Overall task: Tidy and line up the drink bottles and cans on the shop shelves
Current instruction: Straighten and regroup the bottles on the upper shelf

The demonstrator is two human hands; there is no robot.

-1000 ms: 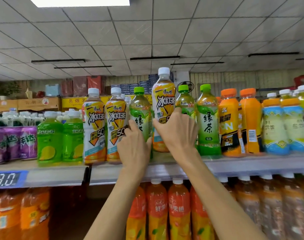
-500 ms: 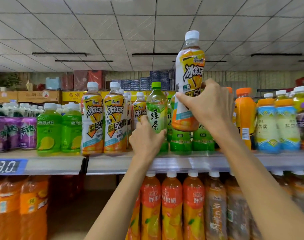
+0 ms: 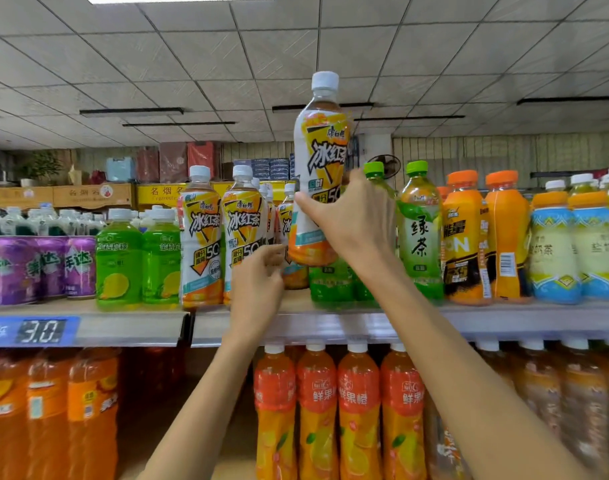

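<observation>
My right hand is shut on a white-capped iced tea bottle and holds it upright in the air above the top shelf. Two matching iced tea bottles stand at the shelf front to the left, with more behind them. My left hand hovers at the shelf edge in the gap right of them, fingers loosely curled and holding nothing. Green tea bottles stand to the right; one of them is partly hidden behind my right hand.
Purple cans and green lemon drink bottles fill the shelf's left part. Orange bottles and blue-yellow bottles stand at the right. Orange juice bottles line the shelf below. A blue price tag hangs at the left.
My right hand lifted the iced tea bottle off the shelf and now carries it left. My left hand slid a green tea bottle to the right and let go of it.
</observation>
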